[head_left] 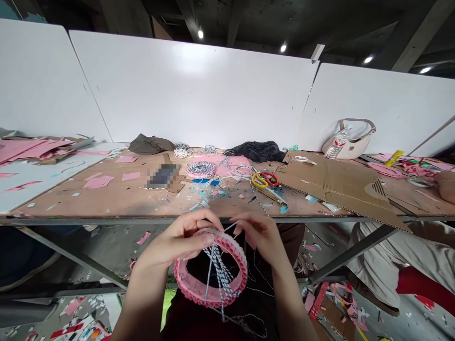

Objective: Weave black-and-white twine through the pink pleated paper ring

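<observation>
My left hand (pixel 190 237) grips the upper left rim of a pink pleated ring (pixel 181 279), held tilted over my lap. Black-and-white cord (pixel 221 272) crosses the ring's open middle in several strands and wraps round its rim. At the ring's upper right, my right hand (pixel 258 232) pinches a length of this cord between thumb and fingers. Loose cord hangs below the ring and trails from the right hand up to the table. On the table beyond lies a round piece wound with cord (pixel 201 169).
Yellow-handled scissors (pixel 265 182) and red-handled scissors (pixel 270 178) lie on the table (pixel 117 201). A blurred phone (pixel 162 176), a dark cap (pixel 151 144), black cloth (pixel 259 151), cardboard (pixel 330 182) and a bag (pixel 355 144) are around them. A neighbour's leg (pixel 377 260) is at right; scraps litter the floor.
</observation>
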Motion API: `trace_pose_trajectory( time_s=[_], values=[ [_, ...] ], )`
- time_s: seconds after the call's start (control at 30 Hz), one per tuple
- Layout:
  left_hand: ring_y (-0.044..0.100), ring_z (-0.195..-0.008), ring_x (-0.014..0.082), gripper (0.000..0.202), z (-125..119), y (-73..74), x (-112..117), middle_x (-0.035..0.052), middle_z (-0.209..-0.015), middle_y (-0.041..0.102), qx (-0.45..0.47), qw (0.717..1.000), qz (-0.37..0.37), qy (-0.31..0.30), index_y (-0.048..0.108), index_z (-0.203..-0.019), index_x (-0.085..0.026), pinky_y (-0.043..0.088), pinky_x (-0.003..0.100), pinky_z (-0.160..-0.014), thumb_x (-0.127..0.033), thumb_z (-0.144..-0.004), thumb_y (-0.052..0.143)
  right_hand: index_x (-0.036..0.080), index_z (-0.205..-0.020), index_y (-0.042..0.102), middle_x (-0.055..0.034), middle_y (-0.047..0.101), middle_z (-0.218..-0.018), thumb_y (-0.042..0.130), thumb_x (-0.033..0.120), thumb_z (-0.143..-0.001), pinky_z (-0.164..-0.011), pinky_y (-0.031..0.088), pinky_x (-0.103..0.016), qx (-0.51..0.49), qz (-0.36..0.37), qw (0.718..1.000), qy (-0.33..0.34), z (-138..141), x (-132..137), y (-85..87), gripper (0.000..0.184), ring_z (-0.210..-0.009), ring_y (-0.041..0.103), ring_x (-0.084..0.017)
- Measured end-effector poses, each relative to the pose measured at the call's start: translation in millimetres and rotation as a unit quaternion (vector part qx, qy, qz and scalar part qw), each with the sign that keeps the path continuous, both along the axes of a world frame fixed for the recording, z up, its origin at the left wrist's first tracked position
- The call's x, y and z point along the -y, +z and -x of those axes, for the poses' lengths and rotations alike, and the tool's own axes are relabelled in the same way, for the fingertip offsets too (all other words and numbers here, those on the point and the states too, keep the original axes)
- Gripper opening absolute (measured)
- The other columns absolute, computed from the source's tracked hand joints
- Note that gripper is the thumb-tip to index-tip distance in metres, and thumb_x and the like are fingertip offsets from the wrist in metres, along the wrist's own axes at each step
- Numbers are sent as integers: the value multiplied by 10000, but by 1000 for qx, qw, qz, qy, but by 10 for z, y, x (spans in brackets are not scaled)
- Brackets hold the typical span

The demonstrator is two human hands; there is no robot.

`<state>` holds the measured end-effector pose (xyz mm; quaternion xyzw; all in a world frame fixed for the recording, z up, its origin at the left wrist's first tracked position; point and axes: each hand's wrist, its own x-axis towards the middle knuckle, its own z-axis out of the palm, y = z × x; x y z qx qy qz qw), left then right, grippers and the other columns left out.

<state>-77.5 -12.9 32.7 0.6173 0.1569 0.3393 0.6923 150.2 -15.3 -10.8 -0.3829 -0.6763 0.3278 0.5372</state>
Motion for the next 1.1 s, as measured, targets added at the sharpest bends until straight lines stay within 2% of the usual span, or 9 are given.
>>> trace_pose_trajectory(
  time_s=[0.13,0.2,0.3,0.43,0.6,0.7,0.8,0.93,1.1],
  values=[
    [241,-411,17,215,57,-17,-19,-60,-665,507,8,1000,-16,-3,676,-978,-194,168,148,-349,-366,-864,737,171,-999,774,-52,733,-722,522,406,-952,-813,549,-390,-13,-13,981,-195,-522,-254,-172,347,-758,694,-244],
    [273,-423,35,267,76,-22,-25,-45,-663,522,8,1000,-23,-4,667,-943,-185,197,161,-354,-408,-830,760,164,-998,782,-76,756,-766,525,394,-945,-856,539,-429,8,-1,974,-226,-698,-266,-197,349,-819,710,-274],
    [260,-413,37,285,85,-21,-16,-31,-665,539,3,1000,-31,4,660,-922,-179,193,173,-352,-421,-815,763,230,-1052,794,-70,788,-986,702,296,-842,-973,514,-451,80,33,985,-146,-724,-112,-98,239,-997,719,-293],
    [264,-429,38,256,90,-4,23,-7,-718,589,-12,999,-38,24,682,-951,-198,202,176,-377,-413,-830,747,334,-1297,679,-22,661,-1355,710,211,-893,-1170,374,-424,123,-5,992,26,-416,164,188,423,-1339,549,-229],
    [418,-531,81,180,112,19,41,-28,-683,564,-30,997,-64,35,714,-970,-261,328,176,-482,-404,-861,721,280,-1263,696,-26,755,-1153,680,213,-926,-982,539,-335,42,-37,973,226,-3,245,324,344,-1087,704,-193],
    [385,-499,70,163,120,12,28,-40,-686,558,-30,997,-57,51,708,-1002,-288,295,170,-446,-388,-873,708,228,-1164,726,-25,765,-975,654,167,-918,-844,565,-286,6,-20,976,215,117,208,277,263,-890,719,-162],
    [283,-441,46,156,105,2,18,-54,-676,542,-38,998,-35,41,699,-1011,-293,209,162,-390,-378,-880,701,211,-1046,710,-20,729,-958,722,188,-872,-858,550,-284,-44,-9,977,210,185,167,222,176,-891,691,-153],
    [253,-415,30,161,56,0,16,-62,-657,537,-43,998,-16,38,690,-1003,-268,179,147,-371,-370,-880,707,215,-995,647,-5,706,-944,816,272,-811,-871,546,-281,-121,38,968,217,253,118,159,256,-893,689,-145],
    [251,-408,21,195,29,21,28,-51,-675,557,-45,997,-10,57,675,-972,-235,176,146,-367,-387,-862,732,208,-918,699,-18,745,-882,729,340,-877,-788,587,-289,-86,32,983,161,213,9,90,142,-825,728,-163]
  ],
)
